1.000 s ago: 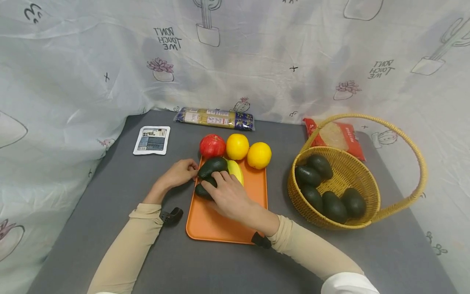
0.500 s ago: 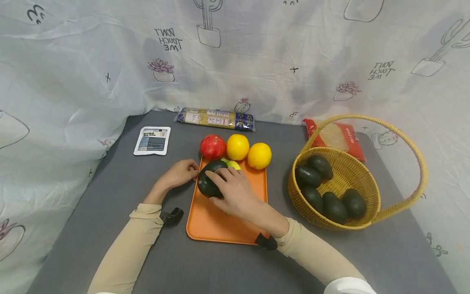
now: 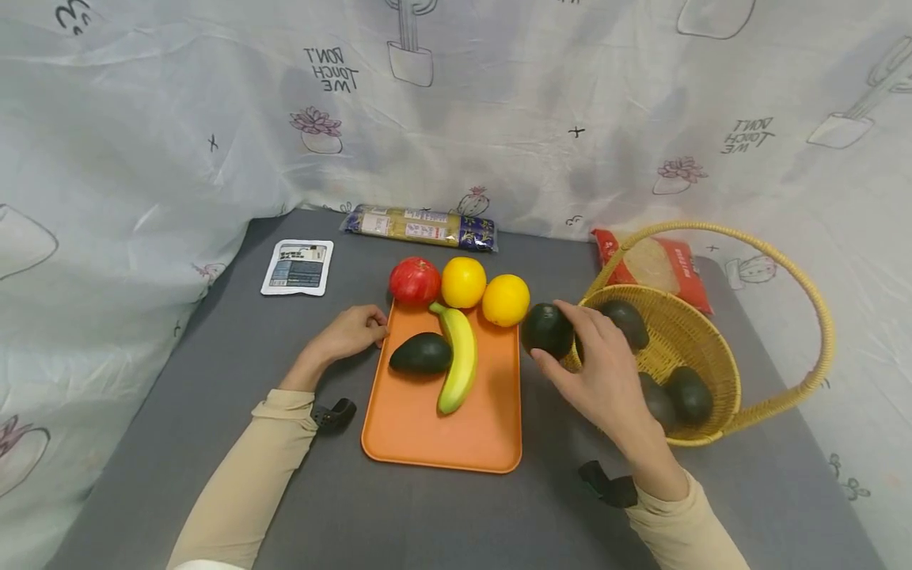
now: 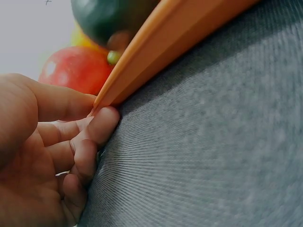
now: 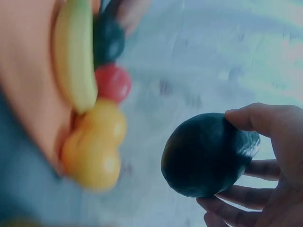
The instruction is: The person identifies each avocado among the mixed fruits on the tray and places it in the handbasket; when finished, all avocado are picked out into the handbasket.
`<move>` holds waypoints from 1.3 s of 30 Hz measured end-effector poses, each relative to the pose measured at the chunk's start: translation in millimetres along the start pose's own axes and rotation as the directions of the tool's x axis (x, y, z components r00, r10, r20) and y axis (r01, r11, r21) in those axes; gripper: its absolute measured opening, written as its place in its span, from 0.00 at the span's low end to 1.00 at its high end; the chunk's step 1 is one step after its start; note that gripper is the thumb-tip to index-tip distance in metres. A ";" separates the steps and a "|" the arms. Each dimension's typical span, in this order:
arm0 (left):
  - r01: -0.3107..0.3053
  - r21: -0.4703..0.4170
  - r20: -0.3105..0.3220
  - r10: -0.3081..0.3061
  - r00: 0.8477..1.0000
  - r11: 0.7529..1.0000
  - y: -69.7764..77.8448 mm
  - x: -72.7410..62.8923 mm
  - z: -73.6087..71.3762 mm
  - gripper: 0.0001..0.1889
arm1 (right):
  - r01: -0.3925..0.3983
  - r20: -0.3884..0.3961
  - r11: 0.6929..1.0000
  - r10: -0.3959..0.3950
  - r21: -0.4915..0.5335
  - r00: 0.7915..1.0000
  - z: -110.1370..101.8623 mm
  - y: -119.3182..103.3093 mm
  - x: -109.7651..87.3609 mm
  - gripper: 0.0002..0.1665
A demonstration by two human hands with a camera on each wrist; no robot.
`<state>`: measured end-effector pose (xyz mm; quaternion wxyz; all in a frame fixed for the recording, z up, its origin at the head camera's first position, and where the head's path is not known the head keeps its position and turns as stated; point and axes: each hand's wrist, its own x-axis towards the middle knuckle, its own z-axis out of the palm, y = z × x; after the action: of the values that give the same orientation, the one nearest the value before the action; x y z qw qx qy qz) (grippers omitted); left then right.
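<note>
In the head view my right hand (image 3: 602,368) grips a dark green avocado (image 3: 547,331) between thumb and fingers. It hangs between the tray and the yellow wicker basket (image 3: 570,360). The right wrist view shows the same avocado (image 5: 208,153) held at the fingertips. My left hand (image 3: 351,332) pinches the left rim of the orange tray (image 3: 442,439); the left wrist view shows its fingertips at the tray rim (image 4: 137,61). On the tray, another avocado (image 3: 421,354) lies beside a banana (image 3: 459,360).
A red pomegranate (image 3: 415,282) and two yellow round fruits (image 3: 463,283) line the tray's far edge. Several avocados (image 3: 688,396) lie in the basket, partly hidden by my right hand. Behind are a red bag (image 3: 684,273), a pasta packet (image 3: 420,227) and a white packet (image 3: 297,267).
My right hand has lifted one avocado off the tray and carried it right toward the basket. The banana and the remaining avocado are now uncovered. My left hand has stayed in place.
</note>
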<state>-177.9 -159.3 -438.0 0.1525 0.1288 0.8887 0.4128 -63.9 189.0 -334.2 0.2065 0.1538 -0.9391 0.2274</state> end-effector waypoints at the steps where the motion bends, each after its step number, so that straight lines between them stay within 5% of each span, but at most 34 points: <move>1: 0.001 0.001 0.001 -0.001 1.000 1.000 0.2 0.7 -0.1 0.08 | -0.037 -0.001 0.999 0.037 -0.003 0.999 -5.2 7.8 -3.8 0.39; 7: 0.001 0.011 0.006 -0.001 1.000 1.000 -1.6 2.5 0.4 0.08 | -0.269 0.034 0.962 0.271 -0.057 0.962 -20.7 42.0 -19.7 0.39; 11: -0.007 0.010 0.008 0.007 1.000 1.000 -3.8 1.8 2.0 0.09 | -0.315 0.068 0.946 0.320 -0.077 0.945 -17.8 52.5 -24.5 0.40; 25: 0.006 0.009 -0.004 -0.006 1.000 1.000 1.2 -1.2 1.8 0.09 | -0.265 0.156 0.946 0.294 -0.186 0.943 -10.6 65.1 -20.2 0.39; 39: 0.012 0.006 0.002 -0.012 1.000 1.000 2.7 -2.1 1.4 0.09 | -0.229 0.328 0.938 0.309 -0.262 0.892 -8.7 67.7 -20.9 0.38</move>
<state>-175.1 -157.4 -436.4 0.1556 0.1246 0.8904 0.4091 -68.9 254.8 -361.3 0.0106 0.0377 -0.9922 0.1179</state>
